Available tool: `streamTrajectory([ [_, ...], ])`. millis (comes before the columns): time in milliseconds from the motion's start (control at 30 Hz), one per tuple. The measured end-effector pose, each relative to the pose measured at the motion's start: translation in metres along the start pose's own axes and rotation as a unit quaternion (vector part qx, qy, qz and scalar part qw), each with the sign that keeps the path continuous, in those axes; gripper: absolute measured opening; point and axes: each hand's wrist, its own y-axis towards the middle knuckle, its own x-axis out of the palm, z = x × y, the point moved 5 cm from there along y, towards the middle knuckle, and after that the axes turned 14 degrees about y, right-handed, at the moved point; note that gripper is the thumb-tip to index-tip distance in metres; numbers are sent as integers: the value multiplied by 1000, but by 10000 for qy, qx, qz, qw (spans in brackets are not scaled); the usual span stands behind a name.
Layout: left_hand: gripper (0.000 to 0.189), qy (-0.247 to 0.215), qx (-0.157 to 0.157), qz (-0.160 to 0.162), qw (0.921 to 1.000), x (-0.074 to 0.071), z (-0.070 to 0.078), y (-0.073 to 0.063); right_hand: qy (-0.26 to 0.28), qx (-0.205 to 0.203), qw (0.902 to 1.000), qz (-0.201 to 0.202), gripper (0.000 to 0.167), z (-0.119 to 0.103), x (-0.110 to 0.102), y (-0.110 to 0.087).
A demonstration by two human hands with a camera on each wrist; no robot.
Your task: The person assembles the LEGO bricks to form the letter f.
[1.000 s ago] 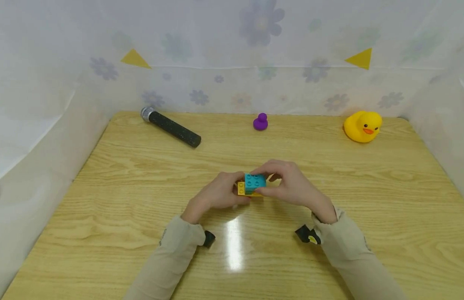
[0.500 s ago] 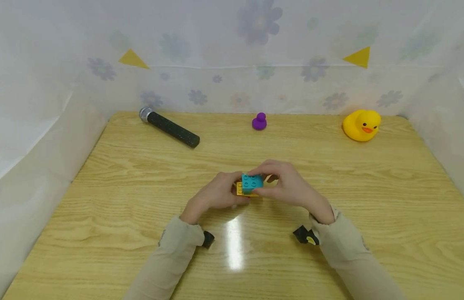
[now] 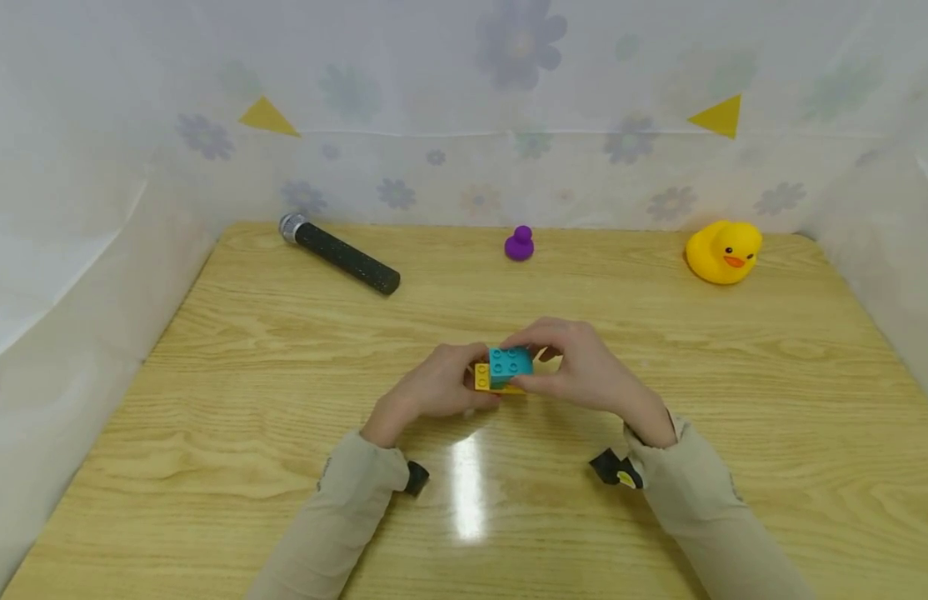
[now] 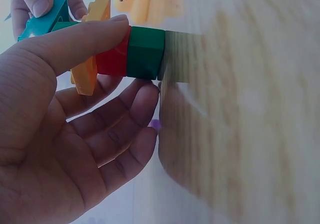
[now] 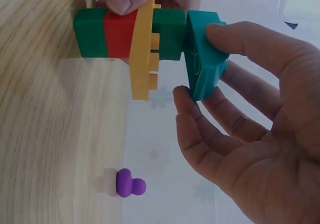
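Note:
A stack of toy building bricks stands on the table between the hands. From the bottom it has a dark green brick (image 5: 90,32), a red brick (image 5: 119,33), a wider yellow brick (image 5: 141,58) and another green brick (image 5: 169,31). My left hand (image 3: 445,382) holds the stack low down, its thumb (image 4: 95,36) across the red brick. At the top, a teal brick (image 3: 511,365) with a sloped side is pinched between thumb and fingers of my right hand (image 3: 580,367). Seen from the right wrist, it sits tilted right at the upper green brick, overhanging one side.
A black microphone (image 3: 344,254) lies at the back left of the wooden table (image 3: 246,358). Behind the stack sits a small purple figure (image 3: 520,244), and a yellow rubber duck (image 3: 722,254) is at the back right. White flowered sheeting (image 3: 434,83) surrounds the table's back and sides.
The teal brick shifted slightly left over the yellow brick half a second ago and is now back to the right, moving with my right hand. My left hand has kept its hold.

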Motion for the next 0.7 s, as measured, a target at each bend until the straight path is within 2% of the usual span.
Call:
streamTrajectory([
  [700, 34, 49, -13, 72, 10000, -1, -1, 0, 99, 250, 9996, -106, 30, 2, 4, 0],
])
